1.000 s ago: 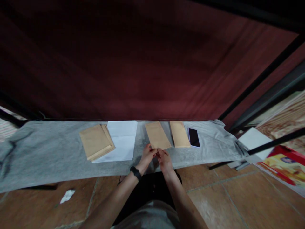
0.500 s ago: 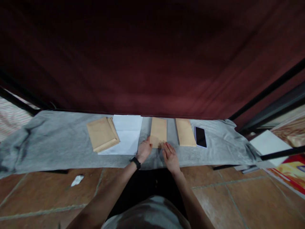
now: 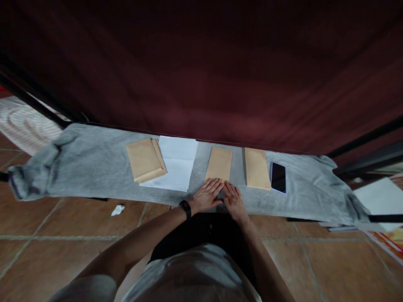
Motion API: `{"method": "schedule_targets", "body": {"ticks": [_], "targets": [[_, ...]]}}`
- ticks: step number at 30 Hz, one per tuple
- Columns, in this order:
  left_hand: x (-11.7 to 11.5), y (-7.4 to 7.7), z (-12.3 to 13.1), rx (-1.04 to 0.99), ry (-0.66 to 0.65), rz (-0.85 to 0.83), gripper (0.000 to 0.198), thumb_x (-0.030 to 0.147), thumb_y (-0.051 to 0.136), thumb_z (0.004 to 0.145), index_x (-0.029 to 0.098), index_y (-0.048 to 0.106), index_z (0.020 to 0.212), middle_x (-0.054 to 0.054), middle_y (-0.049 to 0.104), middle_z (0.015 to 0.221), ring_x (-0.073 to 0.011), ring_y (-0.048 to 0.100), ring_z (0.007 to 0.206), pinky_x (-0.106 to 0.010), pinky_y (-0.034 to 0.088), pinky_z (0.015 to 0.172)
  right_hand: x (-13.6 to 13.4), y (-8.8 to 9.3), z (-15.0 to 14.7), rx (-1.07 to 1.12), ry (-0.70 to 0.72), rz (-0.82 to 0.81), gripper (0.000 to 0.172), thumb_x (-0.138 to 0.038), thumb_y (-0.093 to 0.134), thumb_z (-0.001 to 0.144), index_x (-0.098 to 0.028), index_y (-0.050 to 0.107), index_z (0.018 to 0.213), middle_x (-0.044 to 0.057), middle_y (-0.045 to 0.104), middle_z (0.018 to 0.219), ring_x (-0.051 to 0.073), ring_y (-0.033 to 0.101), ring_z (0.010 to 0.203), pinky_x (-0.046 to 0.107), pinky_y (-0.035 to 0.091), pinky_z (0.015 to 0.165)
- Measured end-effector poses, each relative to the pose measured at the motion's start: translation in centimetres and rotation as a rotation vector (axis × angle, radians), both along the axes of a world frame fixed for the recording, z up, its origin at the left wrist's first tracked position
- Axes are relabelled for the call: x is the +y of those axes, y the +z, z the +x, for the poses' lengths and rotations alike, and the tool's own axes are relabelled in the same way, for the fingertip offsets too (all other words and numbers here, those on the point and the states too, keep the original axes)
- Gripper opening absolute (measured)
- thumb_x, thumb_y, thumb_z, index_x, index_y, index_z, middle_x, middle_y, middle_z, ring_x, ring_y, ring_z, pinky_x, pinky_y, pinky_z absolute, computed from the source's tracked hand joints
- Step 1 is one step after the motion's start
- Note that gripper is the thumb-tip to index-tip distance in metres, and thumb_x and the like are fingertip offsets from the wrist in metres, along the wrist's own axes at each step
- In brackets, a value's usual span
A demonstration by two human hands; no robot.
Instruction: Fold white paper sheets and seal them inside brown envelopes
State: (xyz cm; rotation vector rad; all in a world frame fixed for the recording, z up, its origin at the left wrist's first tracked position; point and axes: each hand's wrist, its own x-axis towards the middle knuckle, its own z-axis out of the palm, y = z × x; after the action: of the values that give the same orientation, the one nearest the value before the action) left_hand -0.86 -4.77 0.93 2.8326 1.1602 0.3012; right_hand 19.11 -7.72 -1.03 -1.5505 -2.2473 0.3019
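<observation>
A tan envelope [image 3: 219,162] lies flat on the grey cloth [image 3: 94,167] right in front of me. My left hand [image 3: 207,195], with a black band on its wrist, lies flat with fingers stretched out, its fingertips on the envelope's near edge. My right hand [image 3: 234,200] is flat beside it, fingers together and extended, just below the same edge. Neither hand holds anything. A second tan envelope [image 3: 257,168] lies to the right, apart from the first.
A stack of tan envelopes [image 3: 145,159] overlaps white paper sheets [image 3: 176,167] to the left. A black phone [image 3: 278,177] lies right of the second envelope. A dark red curtain [image 3: 201,71] hangs behind the cloth. A paper scrap [image 3: 118,209] lies on the tiled floor.
The envelope went from tilted and pinched between both hands to lying straight and flat on the cloth. Both hands let go and now rest flat at its near edge.
</observation>
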Motion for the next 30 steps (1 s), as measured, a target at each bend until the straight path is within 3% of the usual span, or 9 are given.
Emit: {"method": "schedule_targets", "body": {"ticks": [3, 7, 13, 17, 22, 30], "targets": [[-0.4, 0.4, -0.6, 0.009, -0.030, -0.014, 0.080, 0.063, 0.039, 0.096, 0.009, 0.026, 0.155, -0.016, 0.027, 0.162, -0.0271, 0.018, 0.152, -0.045, 0.011, 0.124, 1.0, 0.1, 1.0, 0.063, 0.054, -0.056, 0.051, -0.030, 0.024, 0.104, -0.022, 0.042, 0.150, 0.007, 0.045, 0.154, 0.021, 0.039, 0.144, 0.048, 0.030, 0.119], [-0.5, 0.5, -0.6, 0.021, -0.038, -0.029, 0.076, 0.063, 0.042, 0.095, 0.010, 0.038, 0.149, -0.017, 0.033, 0.159, -0.0283, 0.022, 0.151, -0.047, 0.011, 0.123, 3.0, 0.1, 0.4, -0.043, 0.127, -0.067, 0.055, -0.043, 0.025, 0.105, -0.020, 0.033, 0.155, 0.008, 0.036, 0.158, 0.023, 0.030, 0.148, 0.050, 0.023, 0.121], [-0.4, 0.2, -0.3, 0.008, -0.030, -0.006, 0.075, 0.064, 0.044, 0.094, 0.013, 0.040, 0.149, -0.017, 0.039, 0.156, -0.0290, 0.027, 0.149, -0.048, 0.013, 0.123, 8.3, 0.6, -1.2, -0.224, 0.122, -0.075, 0.056, -0.043, 0.019, 0.106, -0.023, 0.025, 0.157, 0.006, 0.023, 0.164, 0.023, 0.021, 0.151, 0.049, 0.018, 0.122], [-0.4, 0.3, -0.4, 0.025, -0.028, -0.011, 0.074, 0.064, 0.042, 0.095, 0.015, 0.037, 0.151, -0.016, 0.035, 0.159, -0.0290, 0.025, 0.150, -0.048, 0.012, 0.122, 11.7, 0.7, -1.8, -0.281, 0.066, -0.038, 0.055, -0.042, 0.023, 0.105, -0.025, 0.026, 0.157, 0.008, 0.016, 0.166, 0.026, 0.021, 0.151, 0.049, 0.019, 0.121], [-0.5, 0.4, -0.3, 0.036, -0.022, 0.000, 0.074, 0.064, 0.042, 0.095, 0.016, 0.037, 0.151, -0.016, 0.032, 0.160, -0.0290, 0.025, 0.149, -0.048, 0.011, 0.122, 15.0, 0.4, -2.2, -0.306, -0.026, -0.019, 0.055, -0.040, 0.026, 0.105, -0.022, 0.027, 0.157, 0.011, 0.019, 0.165, 0.029, 0.023, 0.150, 0.050, 0.022, 0.119], [-0.6, 0.7, -0.3, 0.034, -0.007, 0.025, 0.072, 0.065, 0.037, 0.096, 0.019, 0.038, 0.151, -0.014, 0.034, 0.160, -0.0295, 0.025, 0.149, -0.051, 0.011, 0.121, 18.2, 0.4, -3.0, -0.297, -0.154, 0.011, 0.057, -0.042, 0.029, 0.105, -0.017, 0.031, 0.155, 0.017, 0.022, 0.163, 0.033, 0.022, 0.150, 0.054, 0.023, 0.116]]}}
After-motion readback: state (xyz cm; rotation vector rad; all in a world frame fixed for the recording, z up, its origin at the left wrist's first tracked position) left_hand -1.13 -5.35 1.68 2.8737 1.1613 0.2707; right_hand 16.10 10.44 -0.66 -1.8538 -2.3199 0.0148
